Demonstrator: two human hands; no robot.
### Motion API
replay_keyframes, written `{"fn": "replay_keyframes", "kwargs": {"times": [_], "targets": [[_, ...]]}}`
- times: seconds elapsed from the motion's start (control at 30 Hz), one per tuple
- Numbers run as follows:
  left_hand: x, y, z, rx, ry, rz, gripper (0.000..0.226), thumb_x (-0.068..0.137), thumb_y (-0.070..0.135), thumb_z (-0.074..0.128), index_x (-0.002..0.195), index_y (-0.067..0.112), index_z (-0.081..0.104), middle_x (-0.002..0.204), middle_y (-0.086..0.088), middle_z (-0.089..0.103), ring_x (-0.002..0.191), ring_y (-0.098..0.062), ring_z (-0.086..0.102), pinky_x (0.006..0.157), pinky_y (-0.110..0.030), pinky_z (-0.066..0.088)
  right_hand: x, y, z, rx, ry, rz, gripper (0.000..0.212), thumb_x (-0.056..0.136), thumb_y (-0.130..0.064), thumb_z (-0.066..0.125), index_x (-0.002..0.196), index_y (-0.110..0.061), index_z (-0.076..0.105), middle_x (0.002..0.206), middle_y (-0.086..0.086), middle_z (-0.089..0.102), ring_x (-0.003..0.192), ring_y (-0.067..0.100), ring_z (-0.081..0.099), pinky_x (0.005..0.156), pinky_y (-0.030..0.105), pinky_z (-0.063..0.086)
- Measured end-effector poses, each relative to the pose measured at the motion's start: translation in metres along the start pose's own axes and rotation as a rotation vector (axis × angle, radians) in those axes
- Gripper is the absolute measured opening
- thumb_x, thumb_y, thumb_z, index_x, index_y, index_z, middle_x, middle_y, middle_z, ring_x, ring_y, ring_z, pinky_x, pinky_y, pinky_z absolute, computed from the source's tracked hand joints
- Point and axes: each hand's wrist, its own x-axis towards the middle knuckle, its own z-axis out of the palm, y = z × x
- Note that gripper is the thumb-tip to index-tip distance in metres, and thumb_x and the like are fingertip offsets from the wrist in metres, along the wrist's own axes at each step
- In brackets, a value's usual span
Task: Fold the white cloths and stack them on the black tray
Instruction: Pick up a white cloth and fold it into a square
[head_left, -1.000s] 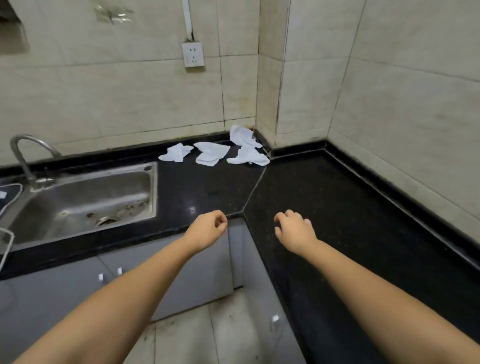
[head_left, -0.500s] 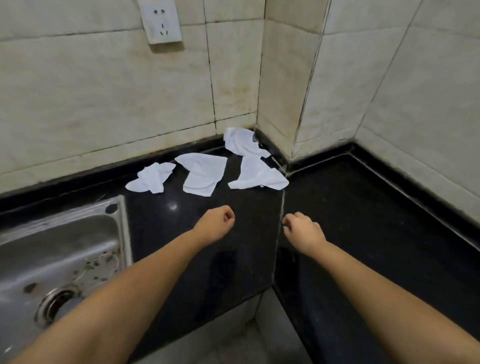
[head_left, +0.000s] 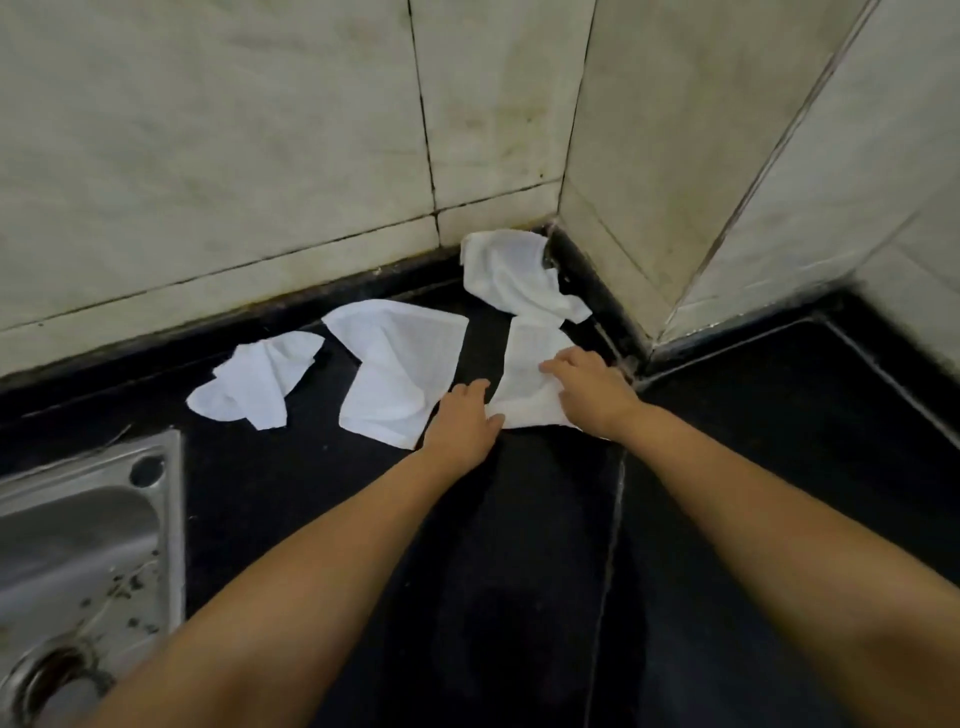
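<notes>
Several crumpled white cloths lie on the black countertop (head_left: 519, 545) near the wall corner. The nearest cloth (head_left: 527, 371) lies between my hands. My left hand (head_left: 460, 418) rests flat at its lower left edge, fingers spread, thumb touching the fabric. My right hand (head_left: 592, 389) lies over its right corner with bent fingers pressing on it; whether it grips is hidden under the palm. A larger cloth (head_left: 397, 371) lies just left of my left hand, a small one (head_left: 257, 382) further left, and another (head_left: 511, 275) in the corner. No black tray is in view.
A steel sink (head_left: 78, 561) with a drain is set into the counter at the lower left. Tiled walls (head_left: 260, 156) close off the back and right, with a jutting corner (head_left: 613, 218) behind the cloths. A seam (head_left: 615, 519) runs down the countertop.
The view has closed in on the corner. Both hands moved forward from loose fists above the counter onto the nearest cloth, with the fingers now spread.
</notes>
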Motion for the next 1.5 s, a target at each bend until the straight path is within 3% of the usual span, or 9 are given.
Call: {"fn": "replay_keyframes", "kwargs": {"times": [0.2,0.47,0.63,0.83,0.93,1.1,1.27,1.37,1.5], "targets": [[0.0,-0.007,0.005,-0.04,0.095,0.048,0.012,0.092,0.02,0.054,0.09,0.01,0.06,0.094,-0.007,0.06,0.089,-0.023,0.057,0.079,-0.032,0.045,-0.008,0.011,0.001,0.037,0.101,-0.017,0.025,0.095,-0.023,0.049,0.115,-0.011,0.057,0.123,0.01,0.049,0.114,0.029,0.045,0.095,0.04,0.04],[-0.042,0.006,-0.069,-0.398,0.376,0.22,0.009,0.095,0.017,0.052,0.086,0.015,0.054,0.075,0.007,0.054,0.069,-0.004,0.049,0.06,-0.008,0.037,-0.075,0.002,-0.055,0.196,0.426,-0.081,0.019,0.088,-0.029,0.062,0.089,-0.01,0.063,0.093,0.006,0.059,0.089,0.023,0.055,0.079,0.039,0.047],[-0.107,-0.018,-0.086,-0.364,0.308,0.354,0.011,0.092,0.013,0.055,0.081,0.015,0.056,0.076,0.005,0.057,0.069,-0.001,0.05,0.061,-0.007,0.038,-0.145,-0.024,-0.051,0.177,0.457,-0.086,0.011,0.086,-0.025,0.066,0.09,-0.015,0.065,0.097,0.003,0.064,0.092,0.021,0.057,0.084,0.036,0.046],[-0.161,-0.054,-0.084,-0.479,0.309,0.273,0.009,0.092,0.017,0.057,0.083,0.016,0.06,0.075,0.006,0.057,0.067,-0.008,0.05,0.061,-0.018,0.041,-0.212,-0.048,-0.023,0.487,0.399,0.064,0.003,0.089,-0.016,0.062,0.088,-0.014,0.063,0.082,0.002,0.064,0.076,0.015,0.058,0.065,0.022,0.043],[-0.172,-0.055,-0.094,-0.457,0.266,0.27,0.009,0.09,0.019,0.059,0.084,0.013,0.061,0.077,0.006,0.058,0.069,-0.009,0.05,0.063,-0.021,0.041,-0.221,-0.054,-0.026,0.583,0.407,0.127,0.005,0.089,-0.017,0.061,0.089,-0.017,0.066,0.083,0.003,0.065,0.078,0.014,0.058,0.07,0.026,0.045],[-0.198,-0.079,-0.082,-0.286,-0.129,0.23,0.005,0.087,0.017,0.063,0.083,0.016,0.066,0.081,0.005,0.063,0.072,-0.004,0.055,0.067,-0.016,0.043,-0.244,-0.069,-0.002,0.538,-0.059,0.126,0.007,0.088,-0.017,0.064,0.082,-0.014,0.067,0.071,-0.002,0.056,0.067,0.009,0.052,0.067,0.024,0.041],[-0.223,-0.118,-0.037,-0.168,-0.474,0.129,0.009,0.085,0.02,0.066,0.077,0.024,0.065,0.075,0.009,0.062,0.068,0.001,0.055,0.068,-0.014,0.043,-0.27,-0.071,0.055,0.612,-0.276,0.178,0.011,0.086,-0.014,0.065,0.085,-0.004,0.067,0.072,-0.003,0.061,0.07,0.008,0.056,0.069,0.022,0.044],[-0.219,-0.123,-0.027,-0.158,-0.449,0.112,0.007,0.086,0.02,0.066,0.079,0.023,0.065,0.078,0.01,0.062,0.074,-0.005,0.056,0.068,-0.018,0.042,-0.264,-0.067,0.062,0.623,-0.247,0.222,0.014,0.088,-0.016,0.064,0.092,-0.004,0.068,0.08,0.001,0.065,0.074,0.009,0.059,0.071,0.022,0.046],[-0.193,-0.115,-0.029,-0.195,-0.16,0.014,0.008,0.087,0.02,0.062,0.09,0.013,0.067,0.085,0.003,0.062,0.08,-0.011,0.057,0.065,-0.017,0.042,-0.232,-0.062,0.054,0.622,-0.028,0.314,0.013,0.089,-0.019,0.061,0.088,-0.007,0.065,0.086,0.008,0.066,0.082,0.021,0.062,0.077,0.031,0.049]]}}
